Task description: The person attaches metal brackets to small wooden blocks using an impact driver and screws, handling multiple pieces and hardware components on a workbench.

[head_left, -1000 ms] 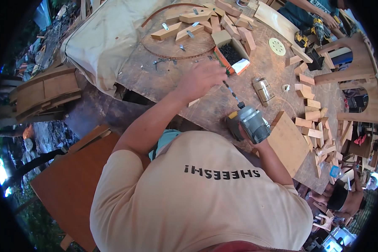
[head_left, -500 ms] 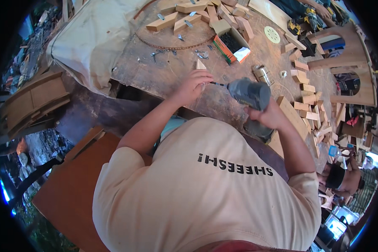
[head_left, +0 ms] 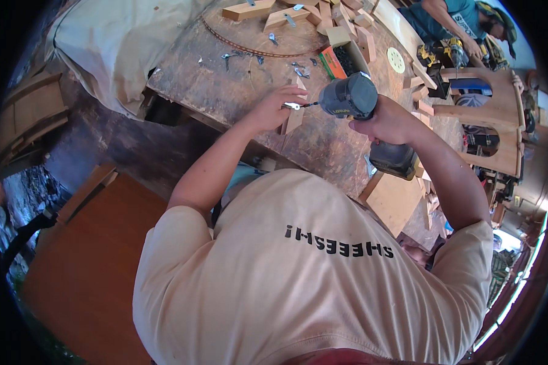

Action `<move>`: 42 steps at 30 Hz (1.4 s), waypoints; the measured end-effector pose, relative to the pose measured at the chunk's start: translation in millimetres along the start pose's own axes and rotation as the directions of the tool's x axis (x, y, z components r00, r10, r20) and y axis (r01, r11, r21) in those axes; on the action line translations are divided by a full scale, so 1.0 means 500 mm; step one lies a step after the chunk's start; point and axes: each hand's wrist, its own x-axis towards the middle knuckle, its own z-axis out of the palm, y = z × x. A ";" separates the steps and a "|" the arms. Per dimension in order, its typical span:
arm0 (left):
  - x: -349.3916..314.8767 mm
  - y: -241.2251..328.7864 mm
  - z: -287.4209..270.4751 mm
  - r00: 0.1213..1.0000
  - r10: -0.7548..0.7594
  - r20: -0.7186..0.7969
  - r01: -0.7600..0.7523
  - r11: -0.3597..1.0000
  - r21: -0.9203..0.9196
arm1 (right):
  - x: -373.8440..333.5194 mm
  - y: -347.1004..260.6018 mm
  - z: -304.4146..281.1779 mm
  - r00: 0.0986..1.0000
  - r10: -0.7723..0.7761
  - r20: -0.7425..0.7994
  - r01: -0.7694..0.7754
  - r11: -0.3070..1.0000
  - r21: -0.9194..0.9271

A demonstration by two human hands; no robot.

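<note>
My left hand (head_left: 279,109) is closed over a small angled wooden block (head_left: 296,117) near the front edge of the workbench. A small shiny metal plate (head_left: 291,106) lies at the fingertips, against the block. In my right hand (head_left: 388,121) is a dark cordless drill (head_left: 349,97), gripped by its handle and held level, pointing left. Its thin bit (head_left: 310,104) reaches to the metal plate; whether it touches, I cannot tell. The drill's battery (head_left: 393,159) hangs below my right hand.
Beyond the hands are an open box of dark screws (head_left: 341,59), loose metal plates (head_left: 301,71) and several wooden blocks (head_left: 286,18). A sanding disc (head_left: 396,60) lies farther right. Cloth (head_left: 103,58) drapes at left. Another person (head_left: 447,21) works by more drills at the far right.
The drill has come up and left relative to my body, and my right arm is raised higher. The metal plate now shows at my left fingertips. The whole view has shifted.
</note>
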 end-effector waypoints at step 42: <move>0.003 -0.026 -0.017 0.990 -0.128 0.060 0.132 0.989 -0.063 | 0.047 -0.022 -0.011 0.997 0.047 0.059 -0.044 0.997 -0.064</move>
